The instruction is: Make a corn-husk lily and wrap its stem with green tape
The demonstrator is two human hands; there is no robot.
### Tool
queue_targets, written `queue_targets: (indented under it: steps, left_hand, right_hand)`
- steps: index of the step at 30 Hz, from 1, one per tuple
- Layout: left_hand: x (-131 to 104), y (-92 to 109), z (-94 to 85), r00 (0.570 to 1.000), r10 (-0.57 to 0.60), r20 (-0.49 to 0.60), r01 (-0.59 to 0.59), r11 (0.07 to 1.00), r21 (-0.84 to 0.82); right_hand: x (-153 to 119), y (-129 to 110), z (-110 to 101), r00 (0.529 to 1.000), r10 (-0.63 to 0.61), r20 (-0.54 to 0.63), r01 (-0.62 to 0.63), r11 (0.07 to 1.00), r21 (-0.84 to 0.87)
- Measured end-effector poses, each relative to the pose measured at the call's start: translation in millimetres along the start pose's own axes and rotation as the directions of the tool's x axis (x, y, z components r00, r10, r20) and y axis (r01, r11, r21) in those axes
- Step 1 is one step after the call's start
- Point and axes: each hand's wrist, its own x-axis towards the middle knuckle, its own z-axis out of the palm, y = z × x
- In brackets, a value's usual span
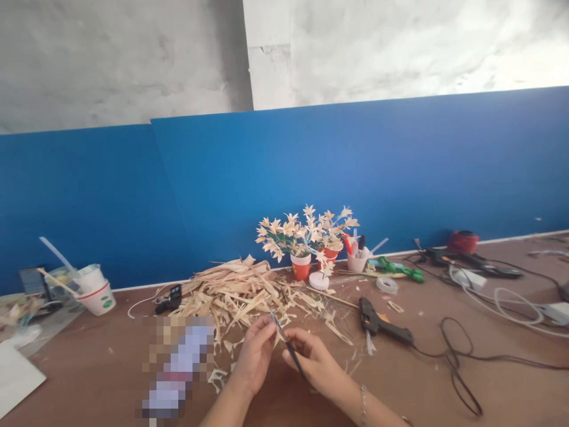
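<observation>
My right hand [313, 357] is closed around a slim pointed tool [293, 354] with a dark handle and a silvery tip; whether it is tweezers or scissors I cannot tell. Its tip points up and left, close to my left fingertips. My left hand [256, 351] has thumb and fingers pressed together, and a small pale piece [279, 338] shows between the hands; it looks like dried husk. Just beyond them lies a heap of dried husk strips [235, 293]. Behind stand pale husk flowers [291, 228] in a red and white cup [301, 267].
On the right lies a black hot glue gun [382, 323] with its cord looping over the brown table. Nearby are a tape roll [386, 286], green pieces [395, 268] and white cables [502, 302]. A white cup [98, 298] stands left. A blue partition [355, 160] runs behind.
</observation>
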Motion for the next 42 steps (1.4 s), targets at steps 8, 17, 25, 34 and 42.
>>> queue_targets:
  steps: [8, 17, 25, 34, 42]
  left_hand:
    - [-3.0, -0.6, 0.8, 0.999, -0.030, 0.027, 0.030, 1.000, -0.008]
    - [-3.7, 1.5, 3.4, 0.999, -0.044, 0.029, 0.044, 0.999, 0.001]
    - [-5.1, 2.0, 5.2, 0.995, -0.052, 0.084, 0.050, 0.998, 0.024]
    - [-5.2, 0.0, 1.1, 0.993, -0.066, 0.102, 0.062, 0.997, 0.034]
    - [-3.9, 1.9, 3.5, 0.997, -0.044, 0.064, 0.039, 0.996, 0.081]
  right_hand:
    - [0.5, -1.6, 0.8, 0.999, 0.010, 0.044, -0.012, 0.999, 0.042]
    - [0.9, -5.6, 3.3, 0.999, -0.023, 0.048, 0.021, 0.999, 0.023]
    - [0.5, -4.3, 2.8, 0.999, 0.006, 0.053, -0.009, 0.998, 0.062]
    - [0.5, -2.7, 3.6, 0.999, -0.003, 0.051, -0.002, 0.997, 0.082]
    - [4.6, -3.5, -5.2, 0.997, 0.052, -0.061, -0.051, 0.998, 0.026]
